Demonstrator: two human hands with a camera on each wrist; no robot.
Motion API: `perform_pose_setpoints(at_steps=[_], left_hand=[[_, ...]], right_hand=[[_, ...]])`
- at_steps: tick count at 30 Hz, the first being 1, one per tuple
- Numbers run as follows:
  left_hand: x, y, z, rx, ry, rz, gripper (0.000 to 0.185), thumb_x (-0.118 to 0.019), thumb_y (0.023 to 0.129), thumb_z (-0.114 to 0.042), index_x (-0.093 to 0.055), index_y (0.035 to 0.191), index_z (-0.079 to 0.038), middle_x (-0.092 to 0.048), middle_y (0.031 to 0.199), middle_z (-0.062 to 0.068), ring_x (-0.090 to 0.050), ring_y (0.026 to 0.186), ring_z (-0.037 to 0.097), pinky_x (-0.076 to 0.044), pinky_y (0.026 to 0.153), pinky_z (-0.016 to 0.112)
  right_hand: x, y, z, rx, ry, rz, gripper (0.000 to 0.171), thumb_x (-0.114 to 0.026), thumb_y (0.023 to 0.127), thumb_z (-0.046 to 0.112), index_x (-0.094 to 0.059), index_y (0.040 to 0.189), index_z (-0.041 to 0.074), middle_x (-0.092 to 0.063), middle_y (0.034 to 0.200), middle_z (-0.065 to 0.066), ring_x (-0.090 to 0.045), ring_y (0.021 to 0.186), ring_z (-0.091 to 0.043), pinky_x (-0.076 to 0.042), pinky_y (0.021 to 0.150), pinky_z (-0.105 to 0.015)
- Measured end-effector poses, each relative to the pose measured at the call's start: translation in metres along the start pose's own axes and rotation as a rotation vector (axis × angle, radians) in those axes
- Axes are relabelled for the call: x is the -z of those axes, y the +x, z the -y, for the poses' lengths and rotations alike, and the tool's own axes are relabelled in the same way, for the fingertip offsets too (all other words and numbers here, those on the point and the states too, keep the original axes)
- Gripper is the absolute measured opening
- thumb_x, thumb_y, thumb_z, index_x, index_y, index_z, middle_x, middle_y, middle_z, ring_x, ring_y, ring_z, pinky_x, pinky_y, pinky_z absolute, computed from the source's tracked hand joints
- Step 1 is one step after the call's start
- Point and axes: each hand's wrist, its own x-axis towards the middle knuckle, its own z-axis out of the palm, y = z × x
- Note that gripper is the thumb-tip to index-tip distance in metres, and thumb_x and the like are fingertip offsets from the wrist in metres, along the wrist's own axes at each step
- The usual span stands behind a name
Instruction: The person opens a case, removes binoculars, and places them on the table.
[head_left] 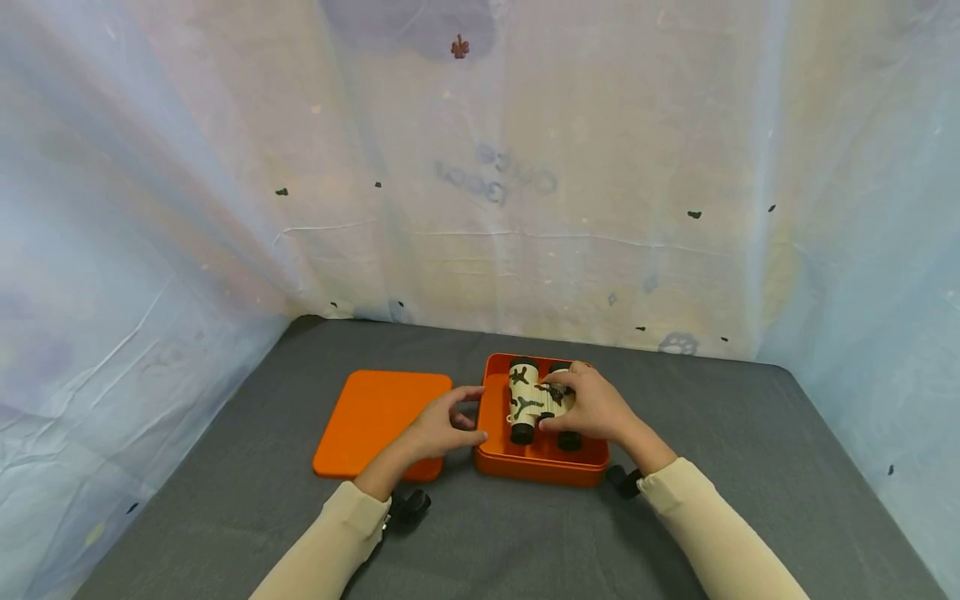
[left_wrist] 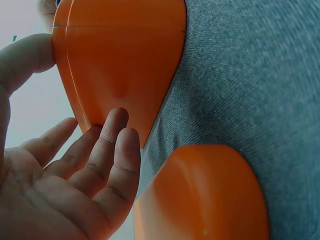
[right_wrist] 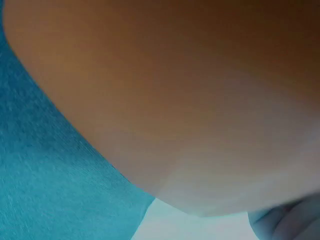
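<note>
A camouflage-patterned pair of binoculars [head_left: 523,392] with black ends is at an orange box [head_left: 540,471], over its open inside. My right hand [head_left: 596,404] grips the binoculars from the right, thumb at the near side and fingers at the far side. At the box's left side is my left hand [head_left: 442,427], thumb and fingers spread along the wall. In the left wrist view, that hand [left_wrist: 75,185] has its thumb at the box's rim and its fingertips close against the outer wall. The right wrist view is mostly filled by the blurred orange box wall [right_wrist: 150,100].
An orange lid [head_left: 382,417] lies flat left of the box, partly beneath my left forearm. Both rest on a grey cloth-covered table [head_left: 495,533]. A pale patterned curtain [head_left: 525,167] hangs behind and along both sides.
</note>
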Motion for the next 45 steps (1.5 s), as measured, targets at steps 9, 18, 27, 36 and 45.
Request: perform_pose_setpoints(at_steps=[9, 18, 27, 36, 45], left_hand=[[0.001, 0.0, -0.001, 0.005, -0.002, 0.006, 0.074, -0.078, 0.081, -0.023, -0.043, 0.145, -0.015, -0.052, 0.141, 0.011, -0.063, 0.096, 0.019, -0.054, 0.072, 0.03], [0.001, 0.0, -0.002, 0.005, -0.013, 0.024, 0.074, -0.077, 0.082, -0.022, -0.041, 0.146, -0.013, -0.05, 0.142, 0.012, -0.062, 0.096, 0.018, -0.053, 0.072, 0.029], [0.002, 0.001, 0.0, 0.011, -0.001, 0.018, 0.074, -0.078, 0.081, -0.024, -0.042, 0.146, -0.015, -0.05, 0.143, 0.01, -0.062, 0.096, 0.017, -0.053, 0.072, 0.03], [0.003, 0.001, 0.0, 0.006, 0.002, 0.025, 0.075, -0.077, 0.082, -0.026, -0.041, 0.146, -0.013, -0.049, 0.144, 0.012, -0.061, 0.097, 0.017, -0.054, 0.073, 0.03], [0.002, 0.001, 0.0, 0.003, 0.016, 0.024, 0.074, -0.077, 0.082, -0.025, -0.042, 0.146, -0.014, -0.05, 0.143, 0.009, -0.061, 0.096, 0.016, -0.053, 0.073, 0.029]], right_hand=[[0.009, -0.003, 0.0, 0.001, 0.011, -0.015, 0.067, -0.084, 0.069, 0.044, -0.064, 0.127, 0.017, -0.044, 0.085, -0.002, -0.037, 0.067, -0.016, -0.031, 0.057, -0.028], [0.021, -0.008, 0.0, 0.019, 0.01, -0.03, 0.068, -0.084, 0.069, 0.043, -0.063, 0.127, 0.015, -0.043, 0.084, -0.004, -0.037, 0.066, -0.016, -0.031, 0.056, -0.028], [0.03, -0.011, -0.002, -0.013, -0.018, -0.025, 0.068, -0.084, 0.069, 0.046, -0.063, 0.128, 0.018, -0.044, 0.084, -0.003, -0.037, 0.068, -0.016, -0.031, 0.057, -0.029], [0.041, -0.016, -0.008, -0.037, -0.01, -0.042, 0.069, -0.084, 0.068, 0.044, -0.063, 0.129, 0.017, -0.045, 0.086, -0.004, -0.038, 0.068, -0.016, -0.032, 0.057, -0.029], [0.05, -0.02, -0.013, -0.047, -0.011, -0.06, 0.064, -0.084, 0.069, 0.041, -0.064, 0.126, 0.02, -0.043, 0.083, -0.004, -0.038, 0.066, -0.017, -0.033, 0.056, -0.029]])
